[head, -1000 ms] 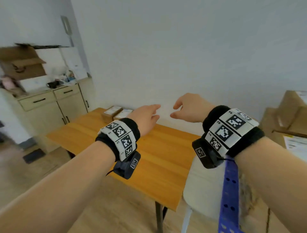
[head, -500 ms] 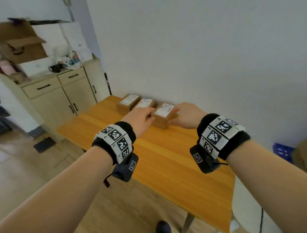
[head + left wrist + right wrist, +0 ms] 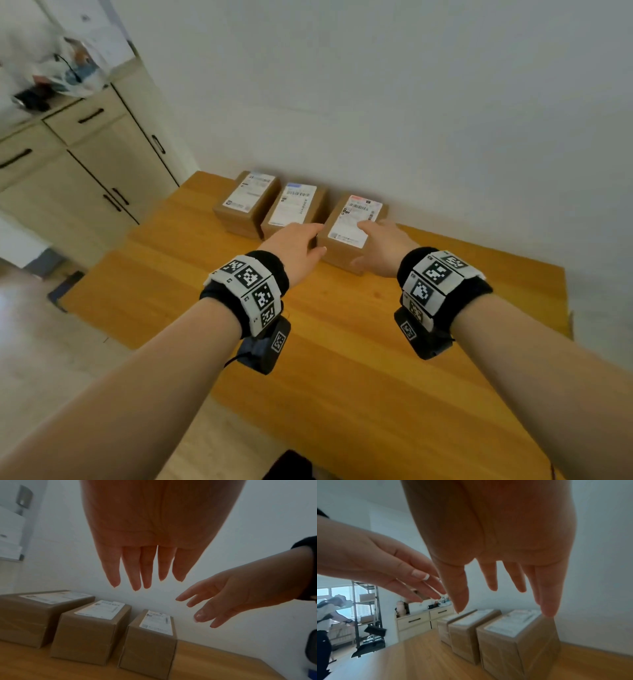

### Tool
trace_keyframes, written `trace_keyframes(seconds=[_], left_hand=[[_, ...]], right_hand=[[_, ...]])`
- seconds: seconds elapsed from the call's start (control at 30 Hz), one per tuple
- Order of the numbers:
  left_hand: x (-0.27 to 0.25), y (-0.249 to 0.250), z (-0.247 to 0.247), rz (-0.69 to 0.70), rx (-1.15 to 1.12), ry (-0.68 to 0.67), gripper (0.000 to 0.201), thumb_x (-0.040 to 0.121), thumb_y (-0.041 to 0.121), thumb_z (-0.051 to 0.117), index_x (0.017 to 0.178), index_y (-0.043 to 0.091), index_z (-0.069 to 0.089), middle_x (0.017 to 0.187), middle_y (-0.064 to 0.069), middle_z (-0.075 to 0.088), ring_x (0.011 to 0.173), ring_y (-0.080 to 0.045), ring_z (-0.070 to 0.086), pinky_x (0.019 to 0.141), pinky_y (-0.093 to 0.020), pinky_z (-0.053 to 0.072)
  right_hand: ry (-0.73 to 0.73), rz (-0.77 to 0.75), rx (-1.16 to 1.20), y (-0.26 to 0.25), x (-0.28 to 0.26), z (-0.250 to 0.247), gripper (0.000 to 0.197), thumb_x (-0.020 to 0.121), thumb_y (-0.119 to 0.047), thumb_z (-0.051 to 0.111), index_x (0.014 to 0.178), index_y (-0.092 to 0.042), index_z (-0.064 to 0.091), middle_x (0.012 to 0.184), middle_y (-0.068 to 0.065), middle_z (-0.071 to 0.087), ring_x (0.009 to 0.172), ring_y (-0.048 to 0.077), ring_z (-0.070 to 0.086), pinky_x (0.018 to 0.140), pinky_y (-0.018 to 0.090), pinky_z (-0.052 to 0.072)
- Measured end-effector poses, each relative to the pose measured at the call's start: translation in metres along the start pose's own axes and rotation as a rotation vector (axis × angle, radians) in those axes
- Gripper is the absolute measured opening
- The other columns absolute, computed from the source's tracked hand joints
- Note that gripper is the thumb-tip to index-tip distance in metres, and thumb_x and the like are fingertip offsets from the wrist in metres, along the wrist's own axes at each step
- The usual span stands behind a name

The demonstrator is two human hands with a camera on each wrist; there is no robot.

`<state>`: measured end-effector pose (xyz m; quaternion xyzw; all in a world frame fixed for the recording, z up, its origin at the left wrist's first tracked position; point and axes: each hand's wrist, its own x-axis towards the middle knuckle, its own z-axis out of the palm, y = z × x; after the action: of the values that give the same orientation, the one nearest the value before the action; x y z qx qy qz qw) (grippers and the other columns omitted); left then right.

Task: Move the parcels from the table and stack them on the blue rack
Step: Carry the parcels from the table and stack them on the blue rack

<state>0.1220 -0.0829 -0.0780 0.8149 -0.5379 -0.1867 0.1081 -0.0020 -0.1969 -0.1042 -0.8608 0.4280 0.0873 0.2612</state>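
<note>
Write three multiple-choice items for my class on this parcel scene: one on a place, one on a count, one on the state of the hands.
1. Where do the parcels stand?
A. along the table's far edge by the wall
B. on the floor
C. on the cabinet

2. How many parcels are on the table?
A. one
B. three
C. five

3. How are the hands?
A. both clenched in fists
B. both open, fingers straight
C. both carrying a parcel

Answers:
1 A, the row sits on the wooden table against the wall.
2 B, left parcel, middle parcel, right parcel.
3 B, left hand and right hand reach around the right parcel with nothing lifted.
</note>
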Motion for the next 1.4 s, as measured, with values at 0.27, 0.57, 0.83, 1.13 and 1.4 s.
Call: trace_keyframes(seconds=[0.27,0.57,0.83,1.13,1.4], left_hand=[[0.096,-0.054,0.023,0.151,0.037,-0.155,0.057,0.094,0.032,0.049,0.145,0.02,0.027,0.144,-0.006,0.039,0.131,-0.021,0.038,0.108,-0.034,0.032],[0.144,-0.079,0.056,0.308,-0.023,-0.174,0.075,0.087,0.025,0.062,0.147,0.016,0.018,0.151,-0.008,0.025,0.139,-0.022,0.025,0.113,-0.035,0.024],[0.137,-0.072,0.087,0.282,-0.004,-0.366,0.102,0.081,0.029,0.068,0.149,0.021,-0.008,0.154,-0.012,0.016,0.132,-0.026,0.038,0.105,-0.039,0.04],[0.073,-0.038,0.114,0.231,0.14,-0.334,0.102,0.084,0.029,0.065,0.147,0.018,-0.016,0.155,-0.014,0.011,0.124,-0.027,0.046,0.097,-0.038,0.046],[-0.02,0.017,0.142,0.068,0.011,-0.318,0.099,0.083,0.019,0.066,0.149,0.025,-0.008,0.143,-0.011,0.035,0.121,-0.025,0.047,0.097,-0.036,0.044]], right_hand=[[0.005,0.186,-0.041,-0.007,0.082,0.048,0.089,0.085,-0.038,0.064,0.15,-0.032,0.004,0.158,-0.002,-0.01,0.144,0.033,-0.009,0.113,0.053,0.02],[0.11,0.277,0.046,-0.007,0.101,0.068,0.087,0.085,-0.037,0.064,0.147,-0.045,0.004,0.158,-0.009,-0.012,0.144,0.035,-0.001,0.11,0.053,0.03],[0.114,0.22,0.1,0.008,0.065,0.083,0.086,0.083,-0.033,0.068,0.145,-0.047,0.011,0.157,-0.015,-0.011,0.146,0.027,-0.002,0.112,0.045,0.03],[0.131,0.076,0.159,0.05,0.006,0.106,0.082,0.083,-0.028,0.068,0.146,-0.043,0.017,0.157,-0.013,-0.01,0.146,0.029,-0.001,0.116,0.042,0.017],[0.09,0.004,0.254,0.089,-0.085,0.121,0.078,0.083,-0.021,0.068,0.145,-0.042,0.025,0.154,0.004,-0.026,0.145,0.027,0.007,0.114,0.031,0.024]])
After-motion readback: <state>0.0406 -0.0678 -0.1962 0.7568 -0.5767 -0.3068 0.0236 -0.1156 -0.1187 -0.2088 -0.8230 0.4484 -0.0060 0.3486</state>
